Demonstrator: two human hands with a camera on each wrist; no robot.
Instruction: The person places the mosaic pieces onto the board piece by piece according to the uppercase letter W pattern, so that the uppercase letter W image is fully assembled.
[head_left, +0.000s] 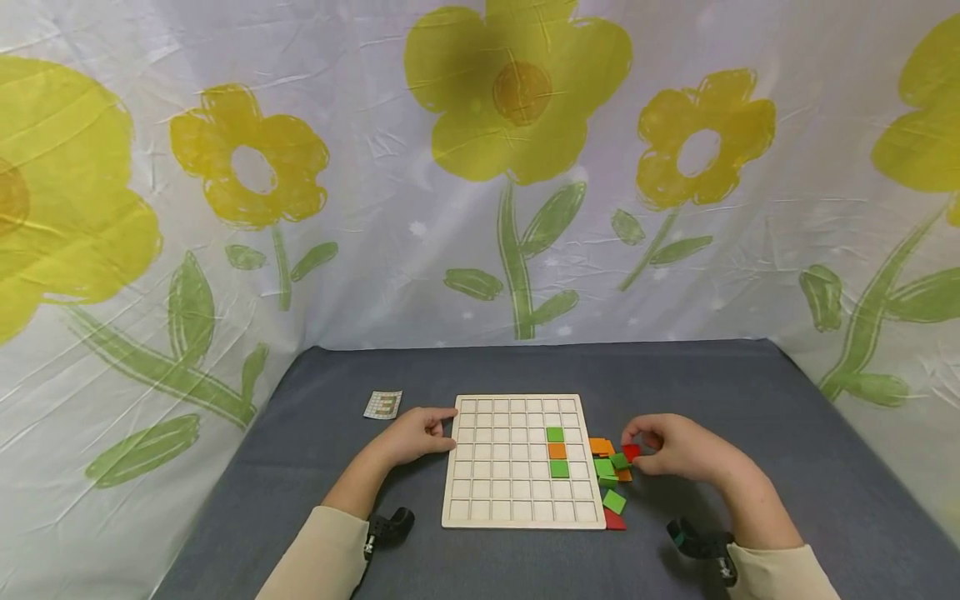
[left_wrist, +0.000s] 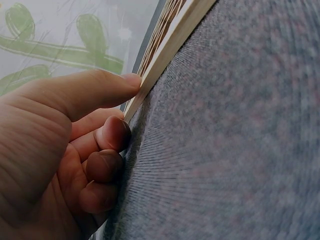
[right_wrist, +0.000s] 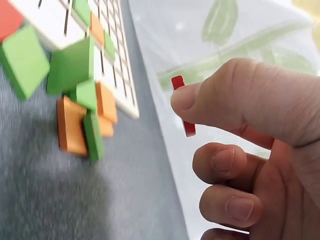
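Observation:
A pale wooden grid board [head_left: 502, 487] lies in the middle of the table. Two green tiles and one orange tile [head_left: 557, 451] sit in a column of its cells, toward the right side. My left hand [head_left: 417, 435] touches the board's left edge, thumb and index finger against the rim; in the left wrist view the thumb [left_wrist: 107, 90] rests on that edge. Right of the board, my right hand [head_left: 678, 447] pinches a thin red tile [right_wrist: 189, 127] between thumb and fingers. Beside it lies a loose pile of green [head_left: 604, 468] and orange tiles [right_wrist: 73, 125].
A small printed card [head_left: 383, 405] with a grid pattern lies at the back left, beyond my left hand. Another red piece [head_left: 614, 520] lies by the board's lower right corner. A flowered cloth [head_left: 375, 208] hangs behind the dark-covered table [head_left: 337, 375].

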